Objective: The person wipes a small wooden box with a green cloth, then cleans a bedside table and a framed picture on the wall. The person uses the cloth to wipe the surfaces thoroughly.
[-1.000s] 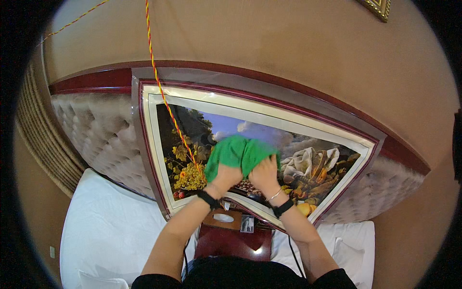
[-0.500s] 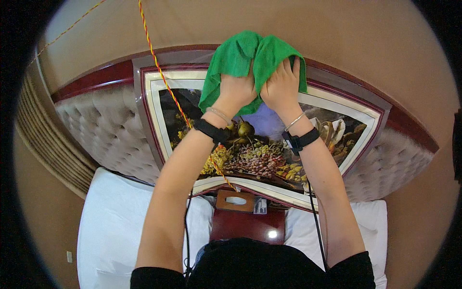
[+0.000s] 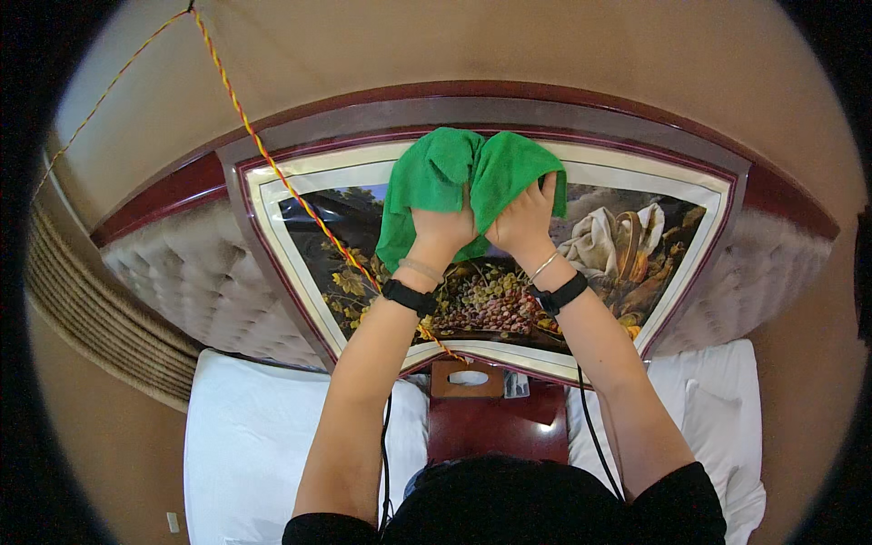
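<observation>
While pressed flat, green cloth (image 3: 459, 182) under fingers (image 3: 543, 191)

I saw one package: a brown wooden tissue box (image 3: 468, 379) with an oval opening, standing on the dark red nightstand (image 3: 498, 429) below the painting. Beside it stood a small card (image 3: 516, 387), too blurred to make out.

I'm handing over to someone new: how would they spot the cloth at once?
Find the big framed painting on the wall above the padded headboard. Near its top edge, the left hand and right hand press a cloth against it. It is the only bright green thing there.
</observation>
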